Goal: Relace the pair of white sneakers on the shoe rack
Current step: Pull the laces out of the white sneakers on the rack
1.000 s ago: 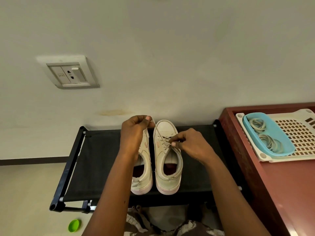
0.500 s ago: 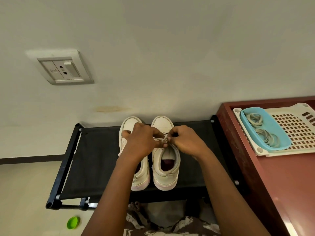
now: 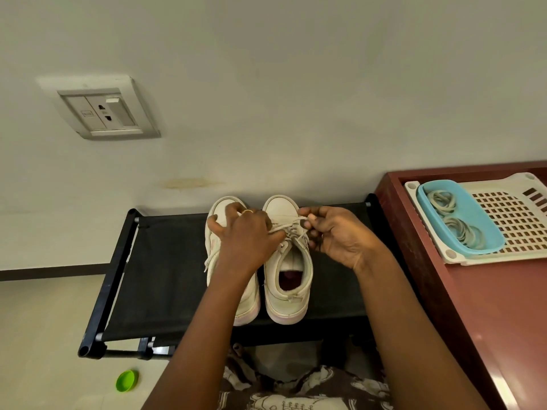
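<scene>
While left hand [image 3: 245,241] and right hand [image 3: 336,236] pinch one lace [image 3: 287,226], two white sneakers [image 3: 291,306] on one rack [image 3: 165,270].

The left hand [image 3: 245,241] covers much of the left sneaker [image 3: 222,209] and its own grip on the lace [image 3: 284,227]; the tray [image 3: 488,261] runs off right.
</scene>
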Action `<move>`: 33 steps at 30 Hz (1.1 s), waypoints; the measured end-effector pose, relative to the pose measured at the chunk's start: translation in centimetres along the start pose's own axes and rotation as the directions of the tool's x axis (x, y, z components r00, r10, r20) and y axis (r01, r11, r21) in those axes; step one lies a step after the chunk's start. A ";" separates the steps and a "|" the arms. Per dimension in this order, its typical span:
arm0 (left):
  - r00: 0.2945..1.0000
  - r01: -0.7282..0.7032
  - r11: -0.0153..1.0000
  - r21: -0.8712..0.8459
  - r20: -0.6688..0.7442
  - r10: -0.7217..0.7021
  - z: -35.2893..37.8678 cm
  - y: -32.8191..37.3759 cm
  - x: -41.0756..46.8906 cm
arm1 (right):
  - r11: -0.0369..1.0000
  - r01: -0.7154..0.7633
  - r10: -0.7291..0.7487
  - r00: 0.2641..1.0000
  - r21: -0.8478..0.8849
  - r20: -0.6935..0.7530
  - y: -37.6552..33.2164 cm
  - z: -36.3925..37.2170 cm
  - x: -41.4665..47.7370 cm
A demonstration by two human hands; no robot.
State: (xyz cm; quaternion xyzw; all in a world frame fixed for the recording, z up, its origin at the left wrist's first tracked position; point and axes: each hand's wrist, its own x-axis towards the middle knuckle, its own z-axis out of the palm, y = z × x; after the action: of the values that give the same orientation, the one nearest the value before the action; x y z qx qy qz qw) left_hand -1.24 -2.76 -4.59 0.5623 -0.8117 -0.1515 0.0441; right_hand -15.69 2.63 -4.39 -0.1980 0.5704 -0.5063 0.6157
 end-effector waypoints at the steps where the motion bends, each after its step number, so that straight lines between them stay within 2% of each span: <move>1: 0.999 0.033 0.999 -0.001 -0.029 -0.033 -0.1 -0.5 0.2 | 0.998 0.009 -0.007 1.000 0.066 -0.018 -0.2 -0.5 0.0; 4: 0.984 0.151 0.988 -0.020 -0.088 -0.152 -0.6 -2.3 0.8 | 0.975 0.063 -0.034 0.990 0.215 -0.139 -0.8 -2.4 -0.2; 7: 0.963 0.254 0.965 -0.066 -0.072 -0.258 -1.1 -4.0 1.2 | 0.964 0.132 -0.051 0.943 0.229 -0.330 -1.1 -4.1 -0.3; 8: 0.958 0.271 0.959 -0.085 -0.076 -0.277 -1.2 -4.4 1.3 | 0.976 0.142 -0.065 0.913 0.165 -0.403 -1.2 -4.4 -0.3; 10: 0.956 0.275 0.953 -0.124 -0.072 -0.285 -1.4 -4.5 1.4 | 0.993 0.094 -0.119 0.840 -0.076 -0.529 -1.1 -5.1 -0.3; 12: 0.965 0.253 0.960 -0.122 -0.038 -0.259 -1.5 -4.1 1.4 | 0.929 -0.039 -0.198 0.786 -0.367 -0.585 -0.7 -5.2 -0.3; 14: 0.977 0.186 0.974 -0.126 -0.076 -0.197 -1.8 -3.1 1.2 | 0.730 -0.183 -0.320 0.760 -0.659 -0.565 -0.1 -4.5 -0.5; 15: 0.982 0.130 0.977 -0.167 -0.116 -0.150 -2.0 -2.6 1.0 | 0.623 -0.177 -0.412 0.753 -0.762 -0.512 0.1 -3.9 -0.6; 16: 0.985 0.079 0.971 -0.227 -0.132 -0.111 -2.2 -2.0 0.6 | 0.559 -0.110 -0.488 0.758 -0.822 -0.433 0.1 -3.1 -0.9; 18: 0.996 0.083 0.950 -0.301 -0.019 -0.093 -2.7 -0.5 -0.8 | 0.576 0.091 -0.504 0.822 -0.812 -0.265 -0.1 -1.6 -1.5; 20: 0.985 0.128 0.954 -0.271 0.151 -0.089 -2.4 0.5 -1.9 | 0.591 0.174 -0.400 0.911 -0.788 -0.099 0.2 -0.1 -2.3; 22: 0.963 0.168 0.964 -0.208 0.241 -0.116 -1.5 1.1 -2.6 | 0.476 0.166 -0.338 0.941 -0.864 -0.006 1.5 0.7 -2.6; 24: 0.958 0.200 0.960 -0.197 0.247 -0.149 -0.5 1.7 -2.9 | 0.367 0.132 -0.364 0.931 -0.921 -0.012 3.0 1.2 -2.6; 27: 0.969 0.210 0.957 -0.203 0.177 -0.175 0.5 2.4 -3.3 | 0.303 0.120 -0.514 0.856 -0.945 -0.056 4.1 1.9 -2.5; 29: 0.975 0.201 0.954 -0.222 0.138 -0.173 0.7 2.6 -3.6 | 0.238 0.104 -0.565 0.824 -0.966 -0.051 4.4 2.2 -2.6; 30: 0.977 0.202 0.947 -0.248 0.118 -0.177 0.7 2.5 -3.7 | 0.233 0.093 -0.578 0.814 -0.968 -0.061 4.5 2.3 -2.6; 33: 0.979 0.206 0.925 -0.321 0.078 -0.191 0.7 2.3 -4.0 | 0.356 0.074 -0.595 0.786 -0.932 -0.165 4.4 1.9 -3.1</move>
State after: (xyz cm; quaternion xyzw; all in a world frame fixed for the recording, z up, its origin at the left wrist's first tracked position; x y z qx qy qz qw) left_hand -2.00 1.83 -4.14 0.6227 -0.7152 -0.3004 0.1029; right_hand -11.69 6.42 -5.97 -0.4753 0.8246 -0.2778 0.1302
